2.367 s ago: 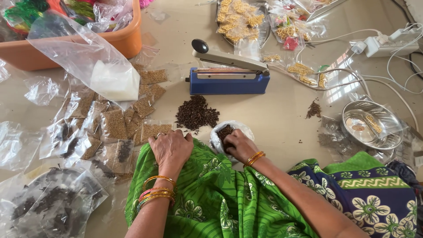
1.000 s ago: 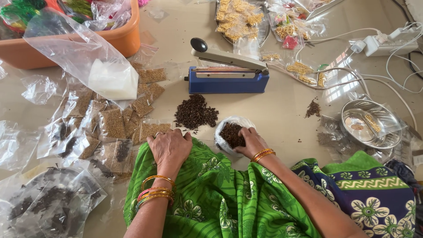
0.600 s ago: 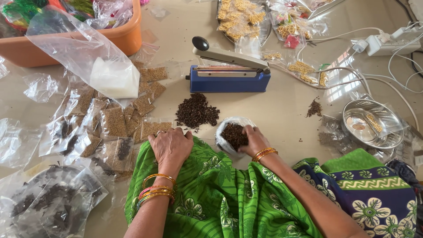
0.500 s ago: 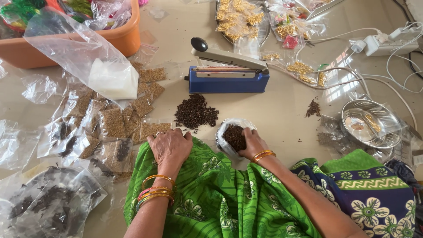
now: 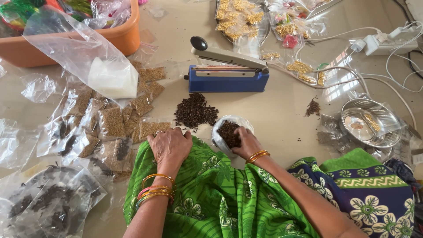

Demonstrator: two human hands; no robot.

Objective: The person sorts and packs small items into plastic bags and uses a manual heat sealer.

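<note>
Cloves (image 5: 195, 111), dark brown and knobbly, lie in a loose heap on the smooth beige surface (image 5: 282, 110), just ahead of the person's hands and in front of the blue sealer.

At the far left, crinkled clear plastic bags (image 5: 48, 207) hold dark spice, and small flat see-through packets (image 5: 112, 121) of tan seeds lie fanned out beside them. Above those, an orange plastic tub (image 5: 79, 42) stands at the top corner, with a large glossy clear bag (image 5: 83, 57) leaning out of it, white powder settled in its bottom corner.

The left hand (image 5: 169, 147) rests palm down on the green flowered cloth (image 5: 211, 194), fingers together and nearly flat, gripping nothing; gold and coloured bangles (image 5: 154, 189) circle its wrist.

Behind the heap stands a blue box-shaped heat sealer (image 5: 227, 79) with a grey metal arm and a round black knob.

The right hand (image 5: 246, 141) holds a small clear pouch (image 5: 227, 132) of cloves, its fingers curled around the pouch's right side and open mouth, holding it upright on the surface just right of the heap.

Farther right, packets of yellow snacks (image 5: 238, 17) lie on a tray at the top; white cables (image 5: 374, 70) trail past, and a round shiny steel bowl (image 5: 370, 121) sits near the right edge.
</note>
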